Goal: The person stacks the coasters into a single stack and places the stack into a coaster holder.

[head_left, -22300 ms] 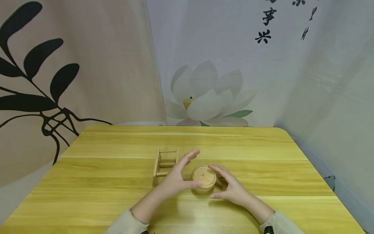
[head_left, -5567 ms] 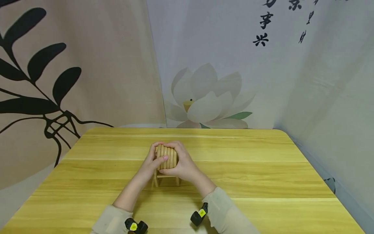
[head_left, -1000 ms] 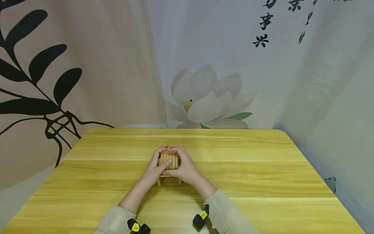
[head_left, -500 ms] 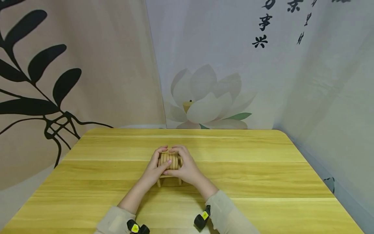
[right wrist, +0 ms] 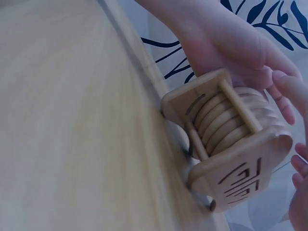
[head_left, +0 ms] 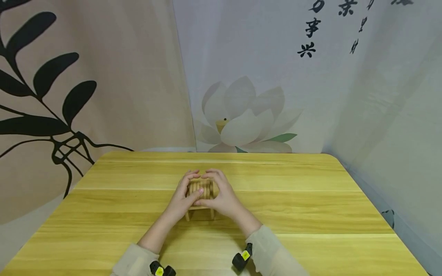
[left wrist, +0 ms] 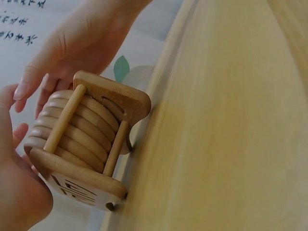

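Several round wooden coasters [head_left: 208,190] stand on edge in a small wooden rack [head_left: 200,208] on the table. Dowels and end panels hold them in a row; a slotted panel [right wrist: 236,180] faces the right wrist view. My left hand [head_left: 179,198] curves loosely around the rack's left side, its thumb overlapping the coasters [left wrist: 82,127] in the head view. On the other side my right hand [head_left: 226,197] is spread, thumb near the left thumb and fingers arched past the rack's far side. Gaps show between fingers and coasters in the wrist views.
The wooden table [head_left: 293,207] extends on all sides of the rack. Behind it hangs a cloth backdrop [head_left: 262,46] with a lotus and dark leaves. A black wrist camera [head_left: 241,258] sits at the right sleeve, another at the left.
Earlier the round stack lay on the table and was then lifted over the rack; now the coasters sit inside it. Over the last second the right hand has loosened and shifted slightly right.
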A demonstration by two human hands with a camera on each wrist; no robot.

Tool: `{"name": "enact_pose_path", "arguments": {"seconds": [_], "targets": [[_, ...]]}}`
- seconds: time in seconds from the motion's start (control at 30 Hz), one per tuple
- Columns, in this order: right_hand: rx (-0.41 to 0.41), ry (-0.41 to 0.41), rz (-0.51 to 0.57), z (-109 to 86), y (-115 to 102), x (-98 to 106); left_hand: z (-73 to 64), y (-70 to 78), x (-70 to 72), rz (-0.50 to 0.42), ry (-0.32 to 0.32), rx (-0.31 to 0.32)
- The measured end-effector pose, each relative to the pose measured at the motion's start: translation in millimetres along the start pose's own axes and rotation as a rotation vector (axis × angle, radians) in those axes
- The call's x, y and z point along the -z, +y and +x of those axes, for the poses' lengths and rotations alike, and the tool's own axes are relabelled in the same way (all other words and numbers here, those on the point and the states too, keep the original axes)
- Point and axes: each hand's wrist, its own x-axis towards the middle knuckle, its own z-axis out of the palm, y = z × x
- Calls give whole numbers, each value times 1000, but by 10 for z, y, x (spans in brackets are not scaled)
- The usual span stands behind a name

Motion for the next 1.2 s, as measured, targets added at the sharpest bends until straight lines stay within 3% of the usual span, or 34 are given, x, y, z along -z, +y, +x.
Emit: {"name": "enact_pose_path", "arguments": {"seconds": [0.27, 0.47, 0.6, 0.8, 1.03, 1.2], "targets": [[8, 11, -1, -37, -129, 156, -8, 109, 23, 97, 14, -50], [80, 35, -6, -113, -393, 375, 4, 215, 72, 269, 48, -105], [87, 42, -51, -155, -450, 505, -2, 250, 112, 369, 60, -135], [38, 56, -70, -229, -416, 673, -21, 215, 195, 485, 57, -179], [-56, 75, -104, -358, -347, 866, -58, 146, 309, 623, 48, -162], [-54, 88, -178, -474, -103, 1018, -100, 113, 365, 692, 36, -157]]}}
